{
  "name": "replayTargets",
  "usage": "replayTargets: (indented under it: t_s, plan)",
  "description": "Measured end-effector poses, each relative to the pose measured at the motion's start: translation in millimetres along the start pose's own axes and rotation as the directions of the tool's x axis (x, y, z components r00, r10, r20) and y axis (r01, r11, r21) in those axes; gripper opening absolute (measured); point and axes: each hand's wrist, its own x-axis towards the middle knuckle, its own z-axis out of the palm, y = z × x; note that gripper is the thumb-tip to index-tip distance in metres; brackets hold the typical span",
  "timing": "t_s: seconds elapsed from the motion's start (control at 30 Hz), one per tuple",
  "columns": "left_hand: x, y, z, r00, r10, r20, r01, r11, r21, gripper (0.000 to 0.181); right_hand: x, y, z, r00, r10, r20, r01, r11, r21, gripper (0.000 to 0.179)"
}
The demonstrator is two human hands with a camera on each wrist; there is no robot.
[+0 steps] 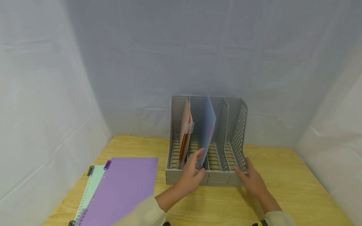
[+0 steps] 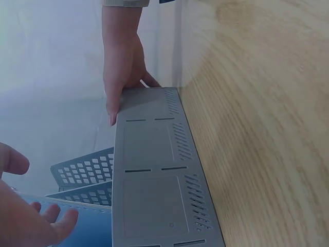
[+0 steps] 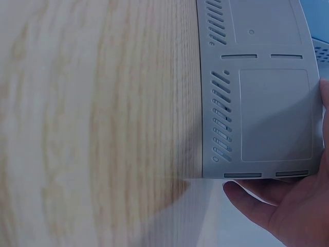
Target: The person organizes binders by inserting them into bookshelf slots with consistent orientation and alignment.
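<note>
A person's left hand (image 1: 188, 177) reached to the lower front edge of a blue notebook (image 1: 208, 128), which stood tilted to the right at the second slot from the left of a gray four-slot file organizer (image 1: 217, 178). The thumb and fingers were parted, the fingers slightly bent; how firmly they touched the blurred notebook could not be told. The right hand (image 1: 254, 181) gripped the organizer's front right corner, pinching it between the thumb at the front rim and the fingers against the outer side wall. A pink spiral notebook (image 1: 185, 121) stood in the leftmost slot. On the wood-grain table (image 1: 305, 182), well to the left, a purple spiral notebook (image 1: 124, 185) lay partly over a mint-green spiral notebook (image 1: 91, 183), before white sheeting (image 1: 141, 62).
</note>
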Motion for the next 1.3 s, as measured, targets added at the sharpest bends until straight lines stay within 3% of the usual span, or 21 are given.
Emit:
replayTargets:
  t_s: [0.13,0.3,0.57,0.77,0.9,1.17,1.3]
  plan:
    - [-8.5,-0.3,-5.7,1.000,0.017,0.014,-0.017,1.000,0.004,0.057,0.3,-2.2,-0.1,1.000,0.003,0.008,-0.003,1.000,0.005,0.091]
    - [-18.3,-0.6,-18.5,0.999,-0.024,0.038,0.024,1.000,-0.017,0.054,-1.1,-5.0,0.3,1.000,-0.001,0.012,0.001,1.000,0.008,0.089]
    - [-30.0,0.1,-39.2,0.998,-0.053,0.046,0.051,0.998,0.029,0.047,-0.8,-3.5,0.4,1.000,0.005,0.005,-0.005,1.000,0.002,0.089]
    - [-38.5,-2.0,-47.3,0.993,-0.002,0.115,-0.007,0.997,0.081,0.033,-0.7,-2.1,1.5,1.000,0.009,0.002,-0.009,1.000,0.014,0.089]
    - [-43.4,-2.2,-52.5,0.986,0.035,0.164,-0.052,0.993,0.106,0.032,0.2,-0.7,2.8,1.000,0.015,0.000,-0.015,1.000,0.015,0.090]
    - [-50.5,-4.5,-64.1,0.959,0.010,0.283,-0.057,0.986,0.158,0.039,-2.3,-2.8,0.8,1.000,0.021,0.007,-0.021,0.999,0.029,0.090]
    - [-52.7,-5.4,-69.0,0.951,0.017,0.309,-0.067,0.986,0.152,0.041,-2.6,-3.5,-0.6,1.000,0.019,0.001,-0.019,1.000,0.024,0.089]
